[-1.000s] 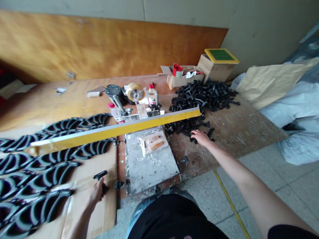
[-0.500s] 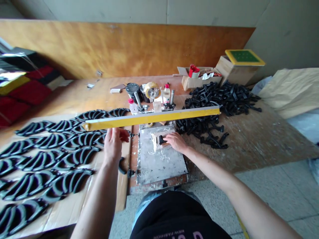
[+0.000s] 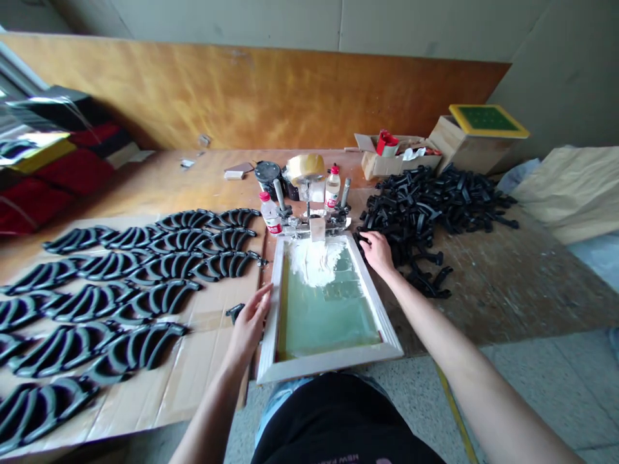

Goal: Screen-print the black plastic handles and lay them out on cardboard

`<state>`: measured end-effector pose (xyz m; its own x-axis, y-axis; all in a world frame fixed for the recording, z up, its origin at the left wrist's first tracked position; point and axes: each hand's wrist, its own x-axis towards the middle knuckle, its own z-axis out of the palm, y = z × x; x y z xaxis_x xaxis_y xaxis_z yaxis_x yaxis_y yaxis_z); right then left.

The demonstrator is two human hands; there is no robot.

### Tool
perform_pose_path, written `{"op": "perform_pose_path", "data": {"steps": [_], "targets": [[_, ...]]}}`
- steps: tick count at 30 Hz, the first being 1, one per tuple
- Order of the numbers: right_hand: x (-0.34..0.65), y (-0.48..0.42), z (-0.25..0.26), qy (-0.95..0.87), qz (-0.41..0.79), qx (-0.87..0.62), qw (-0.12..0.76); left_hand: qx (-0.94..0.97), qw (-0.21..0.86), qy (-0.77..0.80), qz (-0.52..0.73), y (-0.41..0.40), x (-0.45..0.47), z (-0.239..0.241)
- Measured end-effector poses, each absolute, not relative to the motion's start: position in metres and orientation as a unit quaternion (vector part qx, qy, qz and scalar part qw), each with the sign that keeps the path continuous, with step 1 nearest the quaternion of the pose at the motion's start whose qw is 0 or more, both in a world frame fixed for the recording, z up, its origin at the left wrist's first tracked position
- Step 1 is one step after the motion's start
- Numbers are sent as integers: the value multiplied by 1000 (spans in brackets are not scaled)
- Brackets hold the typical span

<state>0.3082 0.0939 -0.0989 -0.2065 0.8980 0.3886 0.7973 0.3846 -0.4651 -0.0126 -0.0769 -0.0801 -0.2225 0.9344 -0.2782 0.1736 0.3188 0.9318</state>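
A screen-printing frame [image 3: 387,341] lies lowered over the plate in front of me, white ink [image 3: 316,261] smeared over the far part of its greenish mesh. My left hand [image 3: 252,314] is at the frame's left side, fingers stretched out along the edge. Close to that hand, a single black handle [image 3: 235,313] lies on the cardboard. Across the frame, my right hand [image 3: 378,252] reaches to the near edge of a heap of black plastic handles [image 3: 420,203]. Its fingers look apart, with the tips among dark pieces; no held piece can be made out.
Rows of curved black handles [image 3: 138,296] cover the cardboard [image 3: 203,335] on my left. Behind the frame stand a metal hinge clamp [image 3: 333,225], bottles [image 3: 333,187], a tape roll [image 3: 305,169] and a black tub [image 3: 267,177]. Boxes [image 3: 461,143] stand at the back right.
The frame, tilted up edge-on before, now lies flat. My right hand has left the black handle on the plate and moved to the heap. My left hand has come down beside the frame.
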Motion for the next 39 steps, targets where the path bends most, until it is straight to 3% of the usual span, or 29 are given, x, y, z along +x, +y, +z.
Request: {"op": "perform_pose_path", "data": {"steps": [3,5,9,15,25,29,34,39], "targets": [[270,117,-84,-802,28,-501,324,421,467,673,390,-78,-10,-117],[240,125,-82,-850,31,-455,262,434,446,682,384,-76,-9,-131],[212,110,-94,-887,56,-437,137,441,438,694,363,-75,-9,-137],[245,67,-86,-964,85,-234,91,425,446,693,376,-75,-7,-135],[245,49,-112,-956,44,-239,167,421,461,682,380,-76,-11,-137],[236,72,-91,-922,95,-321,194,412,464,686,380,-76,-11,-125],[236,136,-54,-845,91,-485,205,384,479,671,416,-73,-12,-70],[300,148,-62,-707,108,-641,279,384,462,612,515,-48,-6,-16]]}}
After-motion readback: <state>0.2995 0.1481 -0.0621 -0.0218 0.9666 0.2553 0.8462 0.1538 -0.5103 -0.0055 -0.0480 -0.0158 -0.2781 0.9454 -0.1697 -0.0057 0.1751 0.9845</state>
